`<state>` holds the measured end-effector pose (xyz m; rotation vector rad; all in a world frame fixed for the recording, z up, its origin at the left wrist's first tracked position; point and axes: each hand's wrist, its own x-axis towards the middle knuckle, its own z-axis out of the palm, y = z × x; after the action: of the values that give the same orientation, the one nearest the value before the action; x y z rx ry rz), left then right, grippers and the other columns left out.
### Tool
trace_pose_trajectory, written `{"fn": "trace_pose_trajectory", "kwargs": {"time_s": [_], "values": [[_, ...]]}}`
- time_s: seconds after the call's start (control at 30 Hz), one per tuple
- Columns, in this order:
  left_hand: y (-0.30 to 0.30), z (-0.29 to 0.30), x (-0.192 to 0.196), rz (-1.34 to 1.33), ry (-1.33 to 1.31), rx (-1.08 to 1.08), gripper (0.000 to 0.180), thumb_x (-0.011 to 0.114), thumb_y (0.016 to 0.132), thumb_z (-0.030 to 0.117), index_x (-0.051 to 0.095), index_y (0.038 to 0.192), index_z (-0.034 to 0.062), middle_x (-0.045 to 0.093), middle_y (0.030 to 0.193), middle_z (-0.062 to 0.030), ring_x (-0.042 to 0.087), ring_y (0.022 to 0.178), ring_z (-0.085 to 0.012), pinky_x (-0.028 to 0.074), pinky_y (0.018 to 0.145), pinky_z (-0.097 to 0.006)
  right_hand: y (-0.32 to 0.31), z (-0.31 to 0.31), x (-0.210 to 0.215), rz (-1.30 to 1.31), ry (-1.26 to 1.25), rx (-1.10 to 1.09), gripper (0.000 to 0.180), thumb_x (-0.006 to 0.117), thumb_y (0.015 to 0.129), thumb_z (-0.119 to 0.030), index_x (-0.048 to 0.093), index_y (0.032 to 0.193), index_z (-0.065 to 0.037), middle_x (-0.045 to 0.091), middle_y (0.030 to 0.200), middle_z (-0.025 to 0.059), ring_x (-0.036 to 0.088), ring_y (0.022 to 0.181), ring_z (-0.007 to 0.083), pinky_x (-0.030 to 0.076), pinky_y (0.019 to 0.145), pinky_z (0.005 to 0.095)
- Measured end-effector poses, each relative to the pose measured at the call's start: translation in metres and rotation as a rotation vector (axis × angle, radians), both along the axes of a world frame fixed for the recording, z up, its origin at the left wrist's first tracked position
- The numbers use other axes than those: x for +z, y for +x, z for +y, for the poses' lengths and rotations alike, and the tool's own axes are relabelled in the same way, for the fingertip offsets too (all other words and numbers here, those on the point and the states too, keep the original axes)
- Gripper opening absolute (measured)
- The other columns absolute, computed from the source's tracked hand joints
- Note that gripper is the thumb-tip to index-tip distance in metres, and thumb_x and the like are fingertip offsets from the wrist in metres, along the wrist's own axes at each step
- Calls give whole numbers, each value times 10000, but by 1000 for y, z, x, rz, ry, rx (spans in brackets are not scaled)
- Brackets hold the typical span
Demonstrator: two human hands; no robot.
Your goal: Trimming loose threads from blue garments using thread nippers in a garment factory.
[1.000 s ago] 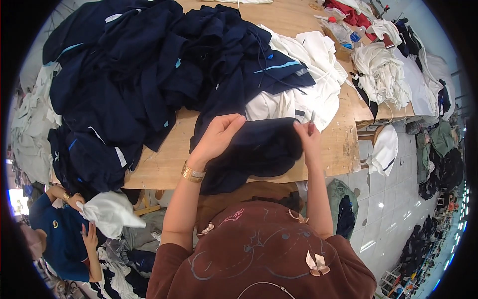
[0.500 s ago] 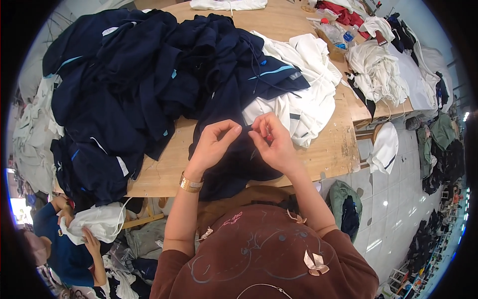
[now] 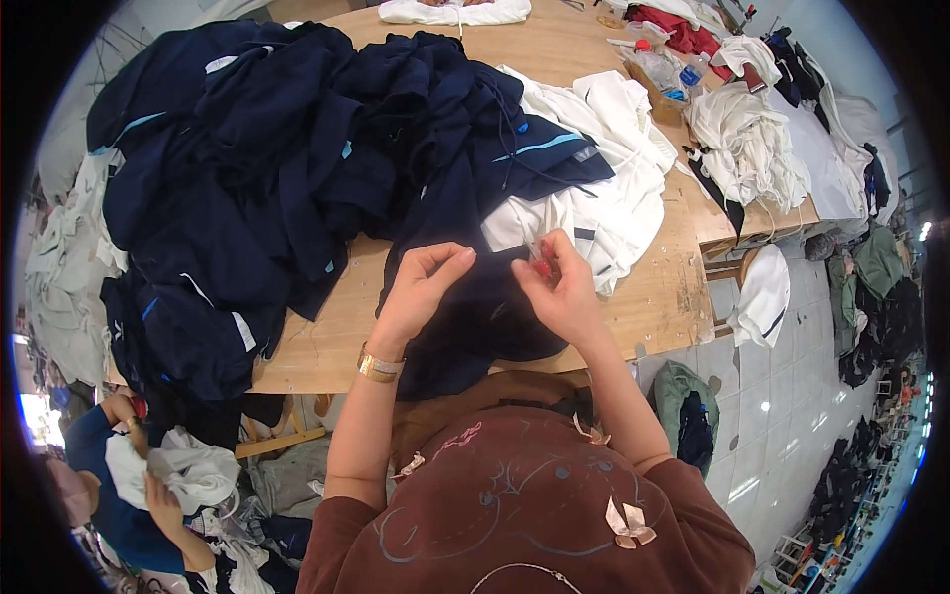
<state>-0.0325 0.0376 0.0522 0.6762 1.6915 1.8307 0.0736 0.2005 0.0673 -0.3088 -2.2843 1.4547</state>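
Two hands work at the edge of a navy cloth [image 3: 485, 322] at the centre of the frame.
The left hand [image 3: 418, 292] pinches the cloth's upper edge between thumb and forefinger; the right hand [image 3: 562, 297] has its fingers curled around a small red item [image 3: 542, 265], too small to make out, with its thumb at the cloth. The cloth hangs over the near edge of the wooden bench [image 3: 317, 346]. A navy garment heap [image 3: 247, 158] fills the upper left, white garments [image 3: 628, 198] lie right of centre, and at lower left a co-worker [image 3: 124, 520] handles white fabric [image 3: 188, 470].
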Motion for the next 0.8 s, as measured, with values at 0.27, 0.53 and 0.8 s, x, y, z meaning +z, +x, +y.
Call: {"fn": "trace_pose_trajectory", "kwargs": {"time_s": [0.27,0.53,0.8], "values": [[-4,-2,-2,-338,103,-57,203,566,897,196,639,815,26,568,756,81,460,712,9,360,669,-162,6,2,-8,177,359,-23,296,690,776,-318,578,772,-44,521,644,72,524,536,228,396,481,315],[-4,-4,1,-355,98,-105,198,566,896,192,637,806,31,561,751,87,447,703,12,352,661,-166,8,6,0,149,529,2,314,721,711,-363,603,758,-76,529,668,43,549,579,228,410,472,314],[-3,-5,0,-342,89,-104,193,568,895,189,637,813,29,560,758,86,449,707,8,357,668,-164,12,11,15,13,430,98,314,741,720,-277,586,846,-36,574,644,77,554,509,211,426,480,288]]}}
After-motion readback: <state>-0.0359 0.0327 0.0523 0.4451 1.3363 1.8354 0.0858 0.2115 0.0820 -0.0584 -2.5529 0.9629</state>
